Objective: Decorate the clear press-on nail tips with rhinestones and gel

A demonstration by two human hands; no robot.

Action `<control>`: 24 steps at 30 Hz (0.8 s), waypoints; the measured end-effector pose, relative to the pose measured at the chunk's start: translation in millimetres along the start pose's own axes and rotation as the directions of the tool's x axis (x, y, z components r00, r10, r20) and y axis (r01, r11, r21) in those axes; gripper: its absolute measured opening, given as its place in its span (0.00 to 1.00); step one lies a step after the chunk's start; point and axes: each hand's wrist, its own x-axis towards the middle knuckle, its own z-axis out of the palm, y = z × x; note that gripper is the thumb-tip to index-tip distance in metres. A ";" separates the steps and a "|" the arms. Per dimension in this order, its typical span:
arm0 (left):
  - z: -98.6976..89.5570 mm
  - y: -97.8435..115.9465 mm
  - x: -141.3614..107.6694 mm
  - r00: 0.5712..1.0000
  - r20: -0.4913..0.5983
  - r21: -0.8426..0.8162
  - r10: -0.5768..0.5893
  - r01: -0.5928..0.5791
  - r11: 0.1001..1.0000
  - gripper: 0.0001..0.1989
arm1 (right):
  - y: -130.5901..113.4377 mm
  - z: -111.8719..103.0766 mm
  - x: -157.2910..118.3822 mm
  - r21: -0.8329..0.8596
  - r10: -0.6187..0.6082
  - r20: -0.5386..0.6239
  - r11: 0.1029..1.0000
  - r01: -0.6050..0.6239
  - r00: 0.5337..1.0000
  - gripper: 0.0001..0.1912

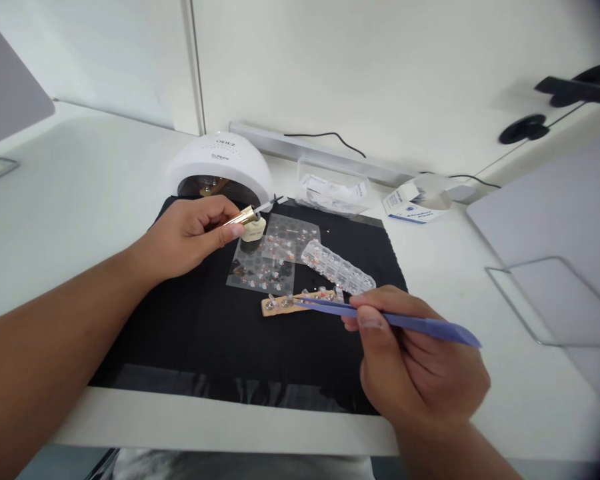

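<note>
Person's L hand [193,233] pinches a gold brush cap [243,217] between thumb & fingers; cream bottle [254,231] just beyond those fingertips. R hand [417,357] grasps blue tweezers [405,321] mid-shaft, points angled L to a wooden strip [279,309] w/ small clear pieces [273,301] on top, L of the R fingers; contact unclear. Strip looks light & stiff, best held by bare edges; pieces prob. slippery, fragile. Tweezers seem light, springy: hold mid-shaft.
</note>
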 end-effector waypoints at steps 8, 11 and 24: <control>-1.1 3.7 -0.8 0.999 0.036 -0.019 -0.016 0.017 1.000 0.12 | 0.7 -1.3 2.2 -0.038 -0.022 0.022 0.999 0.023 1.000 0.08; -1.3 2.6 -1.3 0.999 0.031 -0.022 -0.006 0.007 1.000 0.12 | 1.0 -1.6 3.0 -0.040 -0.055 0.056 0.998 0.057 0.997 0.09; 1.4 -0.5 -0.1 1.000 -0.002 -0.025 -0.013 0.013 1.000 0.13 | -1.0 -1.2 3.3 -0.006 -0.031 0.035 0.999 0.031 0.999 0.10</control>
